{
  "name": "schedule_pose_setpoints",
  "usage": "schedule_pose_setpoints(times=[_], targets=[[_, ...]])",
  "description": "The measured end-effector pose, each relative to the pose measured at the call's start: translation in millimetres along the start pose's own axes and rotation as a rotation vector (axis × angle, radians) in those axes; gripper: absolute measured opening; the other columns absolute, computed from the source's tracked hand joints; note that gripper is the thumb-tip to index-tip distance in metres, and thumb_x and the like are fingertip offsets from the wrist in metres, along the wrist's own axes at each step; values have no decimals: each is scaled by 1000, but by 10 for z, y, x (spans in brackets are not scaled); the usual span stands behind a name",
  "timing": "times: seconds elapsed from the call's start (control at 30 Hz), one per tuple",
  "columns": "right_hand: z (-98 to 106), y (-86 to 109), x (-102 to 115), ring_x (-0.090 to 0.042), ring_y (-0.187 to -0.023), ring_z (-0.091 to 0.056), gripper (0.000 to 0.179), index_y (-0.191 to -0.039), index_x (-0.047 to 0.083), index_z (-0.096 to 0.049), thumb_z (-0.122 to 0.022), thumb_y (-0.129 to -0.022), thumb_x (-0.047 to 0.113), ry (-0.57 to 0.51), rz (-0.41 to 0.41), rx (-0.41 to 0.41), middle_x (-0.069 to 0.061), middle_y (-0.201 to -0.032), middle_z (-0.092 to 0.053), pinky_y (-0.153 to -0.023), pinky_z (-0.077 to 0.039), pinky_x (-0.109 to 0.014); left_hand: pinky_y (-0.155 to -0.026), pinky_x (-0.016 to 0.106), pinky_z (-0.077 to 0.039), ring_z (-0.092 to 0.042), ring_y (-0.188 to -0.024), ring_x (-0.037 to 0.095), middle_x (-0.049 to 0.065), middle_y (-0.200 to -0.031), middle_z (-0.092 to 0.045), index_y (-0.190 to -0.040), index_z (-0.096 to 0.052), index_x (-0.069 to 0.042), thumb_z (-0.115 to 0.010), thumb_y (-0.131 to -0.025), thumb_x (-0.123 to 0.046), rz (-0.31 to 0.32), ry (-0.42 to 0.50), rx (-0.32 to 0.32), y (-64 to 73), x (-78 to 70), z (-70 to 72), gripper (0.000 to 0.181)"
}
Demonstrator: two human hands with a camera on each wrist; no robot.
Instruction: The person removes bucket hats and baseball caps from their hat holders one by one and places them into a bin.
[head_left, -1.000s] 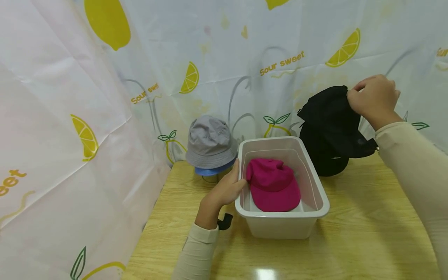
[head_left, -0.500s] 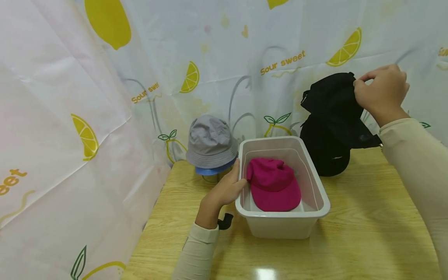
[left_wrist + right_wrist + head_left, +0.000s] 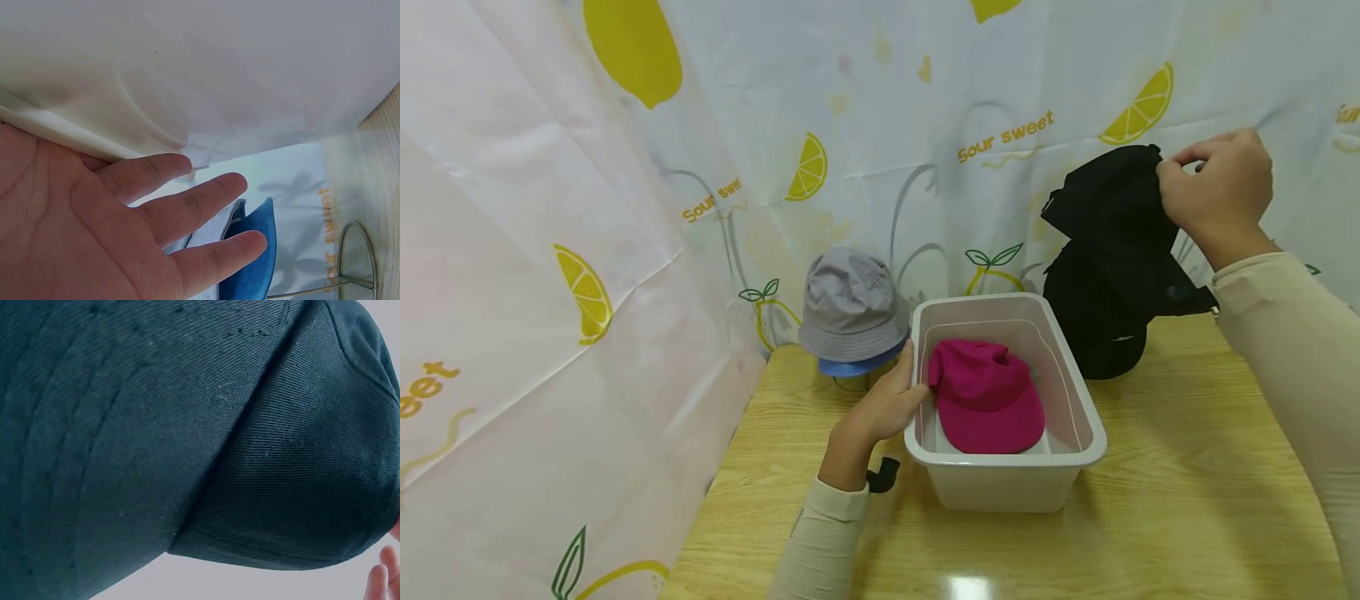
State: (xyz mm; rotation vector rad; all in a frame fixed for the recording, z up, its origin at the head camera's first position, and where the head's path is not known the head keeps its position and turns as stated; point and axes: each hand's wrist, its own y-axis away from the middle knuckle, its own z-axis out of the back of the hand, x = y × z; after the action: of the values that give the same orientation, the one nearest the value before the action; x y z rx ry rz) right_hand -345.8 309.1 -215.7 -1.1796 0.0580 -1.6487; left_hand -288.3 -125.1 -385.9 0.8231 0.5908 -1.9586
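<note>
My right hand [image 3: 1217, 183] pinches the top of a black cap [image 3: 1120, 200] and holds it up at the back right. In the right wrist view this cap's brim and crown [image 3: 294, 456] fill most of the frame. Below it, partly covered, sits another black cap [image 3: 1097, 333] with a small white mark. A white plastic bin [image 3: 1000, 483] stands on the table with a magenta cap [image 3: 988, 400] inside, brim toward me. My left hand [image 3: 883, 408] holds the bin's left rim, thumb over the edge. Its other fingers [image 3: 194, 209] stretch out straight along the outside, in the left wrist view.
Left of the bin, a grey bucket hat [image 3: 853, 304] sits over a blue hat [image 3: 857, 365]. A wire stand [image 3: 356, 281] shows beside the blue hat in the left wrist view. A lemon-print cloth [image 3: 850, 100] hangs behind the wooden table [image 3: 1195, 500].
My right hand has raised the held black cap upward and slightly right, uncovering more of the black cap below. My left hand and the bin stay in place.
</note>
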Motion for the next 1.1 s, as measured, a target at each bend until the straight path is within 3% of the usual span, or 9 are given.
schedule_pose_setpoints(times=[0.07, 0.2, 0.43, 0.57, 0.7, 0.83, 1.1], targets=[[0, 9, 7, 2, -81, -30, 27, -78, 26, -72, -51, -93, 35, -19, -12, -9, 20, -95, -32, -74, -31, -32, -111, 45, -44, -46, -142, 33, 6, -175, -6, -166, 12, -18, -42, -98, -28, -3, 2, 0, -4, 4, -3, 88], [1, 44, 42, 4, -80, -30, 24, -79, 29, -70, -51, -93, 37, -43, -29, -11, 23, -96, -30, -76, -31, -29, -113, 44, -42, -43, -144, 30, 3, -174, -5, -166, 11, -17, -42, -98, -28, 6, -3, 2, -1, -4, 0, 87], [-39, 77, 120, 7, -82, -31, 33, -82, 15, -79, -55, -92, 34, -104, 19, -16, 23, -93, -35, -78, -31, -24, -118, 43, -38, -37, -147, 24, 1, -174, -2, -166, 11, -16, -42, -98, -29, 20, -15, -2, -9, 6, 0, 88], [-77, 99, 163, -13, -103, -48, 44, -98, -3, -80, -55, -93, 33, -90, 46, 22, 20, -95, -39, -94, -39, -38, -120, 43, -35, -35, -148, 22, 1, -174, -2, -167, 10, -14, -42, -97, -30, 22, -26, -7, -13, 13, -1, 88], [-91, 138, 228, -36, -128, -47, 47, -107, -8, -77, -55, -95, 31, -83, 91, 51, 8, -103, -47, -106, -37, -57, -120, 42, -34, -34, -148, 21, 1, -174, -1, -166, 10, -16, -42, -97, -30, 27, -22, -4, -7, 10, 1, 88], [-88, 163, 286, -40, -128, -49, 46, -110, -8, -77, -56, -96, 30, -59, 137, 61, -7, -111, -52, -106, -37, -59, -121, 42, -33, -32, -149, 20, 0, -174, 0, -166, 10, -14, -41, -97, -30, 24, -15, -2, -1, 4, 4, 88], [-84, 220, 370, -44, -126, -51, 44, -110, -9, -76, -58, -97, 29, -36, 196, 90, -24, -127, -60, -104, -37, -61, -122, 43, -32, -30, -150, 21, 1, -174, -1, -166, 10, -12, -41, -97, -29, 9, -9, -6, -2, -1, 5, 88]])
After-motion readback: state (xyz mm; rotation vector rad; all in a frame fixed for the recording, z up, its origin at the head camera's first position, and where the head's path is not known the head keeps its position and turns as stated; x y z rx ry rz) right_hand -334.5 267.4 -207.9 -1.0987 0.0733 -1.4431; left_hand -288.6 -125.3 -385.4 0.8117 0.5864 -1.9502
